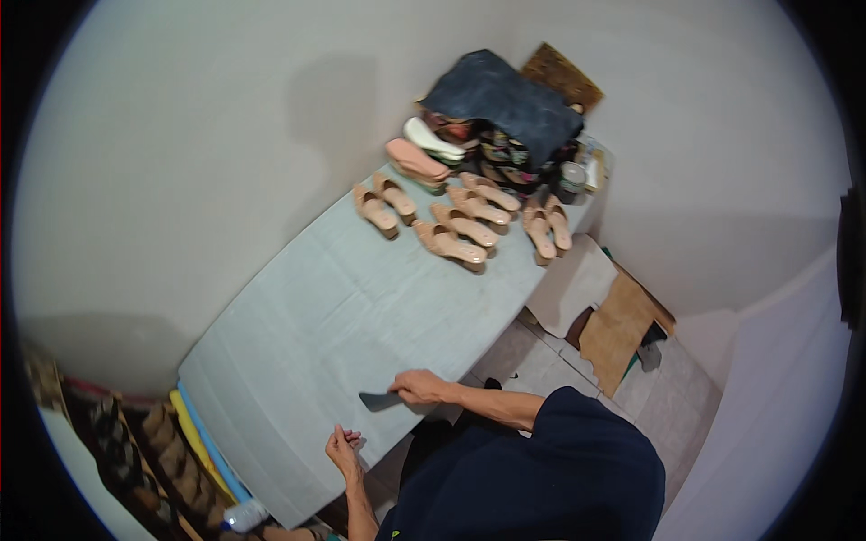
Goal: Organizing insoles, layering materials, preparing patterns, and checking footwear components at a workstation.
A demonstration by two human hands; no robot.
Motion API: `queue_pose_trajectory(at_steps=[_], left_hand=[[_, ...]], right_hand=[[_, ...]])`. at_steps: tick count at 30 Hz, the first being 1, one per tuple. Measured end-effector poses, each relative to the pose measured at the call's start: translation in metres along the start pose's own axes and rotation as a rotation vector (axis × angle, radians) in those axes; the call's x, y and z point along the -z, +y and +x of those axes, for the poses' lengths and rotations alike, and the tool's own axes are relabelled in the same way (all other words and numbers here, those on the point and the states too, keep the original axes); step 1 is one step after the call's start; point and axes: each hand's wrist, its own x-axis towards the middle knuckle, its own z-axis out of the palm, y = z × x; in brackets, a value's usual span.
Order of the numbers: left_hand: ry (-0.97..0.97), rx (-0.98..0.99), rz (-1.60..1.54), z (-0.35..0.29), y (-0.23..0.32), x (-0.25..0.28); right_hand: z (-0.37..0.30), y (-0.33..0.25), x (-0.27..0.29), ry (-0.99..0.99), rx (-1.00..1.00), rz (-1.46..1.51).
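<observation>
My right hand (419, 388) is closed around one end of a dark grey, flat piece with a rounded end (377, 402). That piece points left, just above the near edge of the pale table (298, 334). Whether it is a blade or a shoe part I cannot tell. To the left and nearer, my left hand (343, 448) is raised by the table edge, palm partly up. Its fingers are half curled and a little apart, with nothing visible in them. Several beige heeled mules (460, 223) stand in pairs toward the far end of the table.
Behind the mules lie pink (417, 160) and white soles (433, 140), a dark cloth (505, 95) over stacked footwear, and a jar (572, 178). Brown sheet scraps (622, 325) lean at the right. Shoe racks (135, 451) stand at the lower left.
</observation>
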Motion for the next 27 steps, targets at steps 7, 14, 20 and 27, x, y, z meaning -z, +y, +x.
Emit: queue_pose_trajectory(at_steps=[7, 14, 20, 27], left_hand=[[-0.261, 0.024, 0.020, -0.014, 0.015, -0.106], [-0.470, -0.018, 0.146, -0.033, 0.004, -0.189], [-0.532, 0.043, 0.150, -0.060, -0.015, -0.251], [-0.623, 0.118, 0.129, -0.085, -0.015, -0.305]], right_hand=[[-0.024, 0.027, 0.059, 0.697, 0.004, -0.443], [-0.122, 0.058, 0.087, 0.536, -0.273, 0.044], [-0.205, 0.065, 0.128, 0.491, -0.506, 0.084], [-0.204, 0.063, 0.171, 0.390, -0.608, 0.710]])
